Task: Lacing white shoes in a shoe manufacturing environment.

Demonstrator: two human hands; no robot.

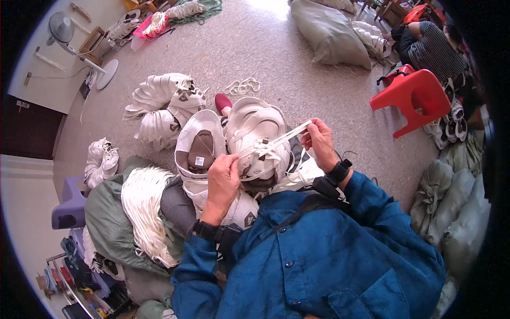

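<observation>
A white shoelace (289, 135) is stretched between my two hands over a pale shoe upper (256, 130) on my lap. My left hand (223, 179) pinches it low, near the upper's eyelets. Raised to the right, my right hand (320, 141) is closed on the lace's other end. Left of this upper lies another pale shoe upper (200, 141) with its brown inside and a small white label showing. A thick bundle of white laces (144, 207) rests over my left leg on green cloth, and more loose laces (305, 173) lie by my right wrist.
Stacked pale uppers (162, 103) stand on the floor ahead. A lavender stool (69, 204) is at left, a red stool (411, 101) at right. Farther off are a white fan (62, 29), a large sack (329, 34) and a seated person (435, 50) in stripes. Sacks (457, 204) line the right.
</observation>
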